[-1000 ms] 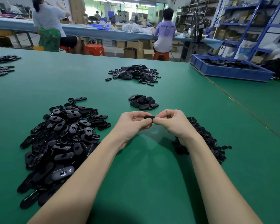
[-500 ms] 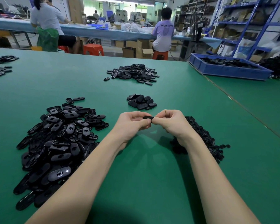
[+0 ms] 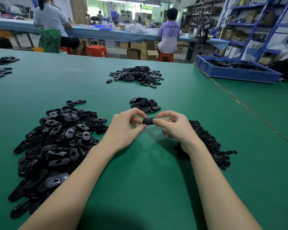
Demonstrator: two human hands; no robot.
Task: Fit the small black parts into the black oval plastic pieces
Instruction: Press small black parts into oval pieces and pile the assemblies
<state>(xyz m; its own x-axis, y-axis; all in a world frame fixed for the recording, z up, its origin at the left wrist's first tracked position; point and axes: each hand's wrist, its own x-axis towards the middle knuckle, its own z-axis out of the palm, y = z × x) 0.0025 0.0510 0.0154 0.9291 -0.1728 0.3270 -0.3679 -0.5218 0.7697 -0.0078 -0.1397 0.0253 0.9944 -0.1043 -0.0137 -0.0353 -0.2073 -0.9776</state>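
Both hands meet above the green table and share one black oval piece. My left hand pinches its left end between thumb and fingers. My right hand grips its right end, the fingertips covering part of it. Whether a small part sits in the piece is hidden. A large heap of black oval pieces lies to the left. A pile of small black parts lies behind my right wrist. A small stack of ovals sits just beyond the hands.
Another pile of black pieces lies farther back in the middle. More pieces lie at the far left edge. A blue bin of black parts stands at the back right. Two people sit at a far bench.
The oval piece has turned in my fingers, so more of its broad face shows. My fingers have spread a little around it. The hands stay in the same place.
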